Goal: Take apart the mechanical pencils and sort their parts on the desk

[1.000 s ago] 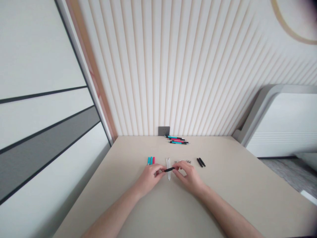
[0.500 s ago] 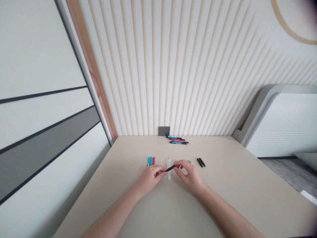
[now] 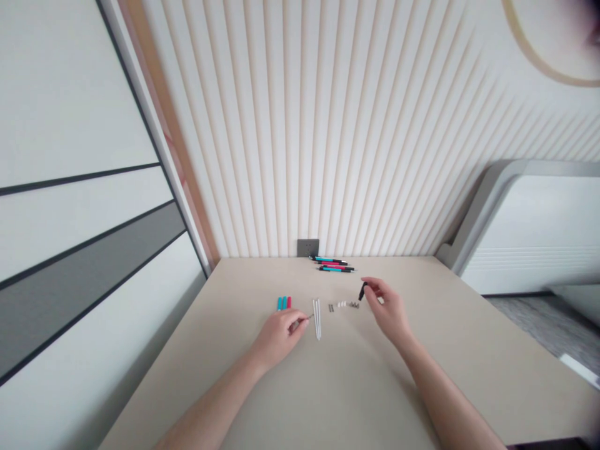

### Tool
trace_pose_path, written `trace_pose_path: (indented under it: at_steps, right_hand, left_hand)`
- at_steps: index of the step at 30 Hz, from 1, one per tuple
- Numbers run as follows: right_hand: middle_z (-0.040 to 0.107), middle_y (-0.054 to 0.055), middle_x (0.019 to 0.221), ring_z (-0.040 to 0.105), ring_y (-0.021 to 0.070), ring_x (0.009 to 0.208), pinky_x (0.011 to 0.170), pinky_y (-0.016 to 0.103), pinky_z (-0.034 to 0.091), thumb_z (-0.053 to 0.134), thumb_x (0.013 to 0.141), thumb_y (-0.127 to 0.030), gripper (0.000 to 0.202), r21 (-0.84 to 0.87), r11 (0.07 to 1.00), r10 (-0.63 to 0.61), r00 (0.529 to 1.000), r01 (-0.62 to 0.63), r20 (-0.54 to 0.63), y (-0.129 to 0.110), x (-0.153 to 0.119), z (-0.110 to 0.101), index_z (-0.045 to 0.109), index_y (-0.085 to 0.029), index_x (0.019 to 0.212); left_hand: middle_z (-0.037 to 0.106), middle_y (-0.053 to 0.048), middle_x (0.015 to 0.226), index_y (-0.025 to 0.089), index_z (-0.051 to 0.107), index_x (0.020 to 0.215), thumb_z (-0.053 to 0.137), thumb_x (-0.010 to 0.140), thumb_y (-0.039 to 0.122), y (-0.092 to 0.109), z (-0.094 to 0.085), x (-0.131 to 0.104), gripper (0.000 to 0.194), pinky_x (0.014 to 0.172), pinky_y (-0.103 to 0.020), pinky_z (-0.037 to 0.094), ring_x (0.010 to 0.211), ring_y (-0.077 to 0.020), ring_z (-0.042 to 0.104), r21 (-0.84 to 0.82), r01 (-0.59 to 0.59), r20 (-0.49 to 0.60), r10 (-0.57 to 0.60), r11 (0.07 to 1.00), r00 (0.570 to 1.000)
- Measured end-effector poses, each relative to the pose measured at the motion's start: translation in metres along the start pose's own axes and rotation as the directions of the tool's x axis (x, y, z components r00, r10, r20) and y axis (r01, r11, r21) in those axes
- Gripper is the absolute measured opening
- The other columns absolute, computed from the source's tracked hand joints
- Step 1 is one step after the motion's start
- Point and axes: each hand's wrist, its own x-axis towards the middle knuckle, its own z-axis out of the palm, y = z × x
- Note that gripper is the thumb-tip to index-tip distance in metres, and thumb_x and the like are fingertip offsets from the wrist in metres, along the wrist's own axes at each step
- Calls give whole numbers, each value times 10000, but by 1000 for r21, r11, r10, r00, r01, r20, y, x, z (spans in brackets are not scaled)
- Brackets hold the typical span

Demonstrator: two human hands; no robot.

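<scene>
My left hand is closed in a pinch on a thin, dark pen part, most of it hidden by the fingers. Just right of its fingertips lie three white pen refills. My right hand pinches a short black pen barrel, raised above the table. Below and left of that barrel is a row of small pen parts: metal pieces, white pieces and springs. Behind my left hand stand blue barrels and a red barrel, partly covered.
Several assembled pens in blue, red and black lie at the back of the beige table. A dark wall socket is behind them. A cabinet borders the left side, and a grey headboard stands at the right.
The black barrel has come apart from what my left hand holds. My right hand has carried it right and back, uncovering the small parts and covering the two black pieces on the table.
</scene>
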Motion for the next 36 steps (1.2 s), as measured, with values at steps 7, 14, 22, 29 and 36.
trace_pose_path:
  at_steps: [7,14,22,29,36]
  right_hand:
    - [681,51,782,603,189,685,705,315,445,450,826,-306,369,-432,882,236,970,-187,62,57,25,-46,709,-191,1063]
    - [705,52,819,639,191,699,690,304,448,529,819,-340,382,-430,884,295,931,-181,215,83,24,-48,679,-162,1123]
    - [687,52,875,638,179,731,669,278,465,595,807,-378,501,-350,918,318,871,-185,374,86,20,-49,597,-138,1247]
    - [622,29,913,594,175,763,710,283,442,720,713,-398,680,-368,914,337,829,-174,446,86,17,-48,528,-194,1333]
    - [637,62,905,593,209,815,721,293,414,670,764,-388,609,-490,867,339,830,-92,444,75,16,-42,533,-191,1324]
  left_hand:
    - [648,-16,744,185,680,916,466,933,296,-3,0,0,242,620,-222,417,630,-124,540,25,-26,16,25,999,1000]
    - [653,-22,770,183,679,926,464,937,279,-4,1,0,235,635,-222,418,640,-127,541,30,-31,25,30,999,999]
    - [653,-22,747,176,682,913,466,933,284,-2,-1,1,242,636,-223,414,639,-128,550,55,-35,25,33,998,999]
    - [658,-20,760,183,687,914,470,931,292,-4,0,1,243,646,-225,418,657,-130,553,45,-13,40,11,999,999]
    - [663,-21,771,179,687,915,471,931,286,-1,-1,1,241,653,-228,417,659,-128,554,51,-11,61,8,999,998]
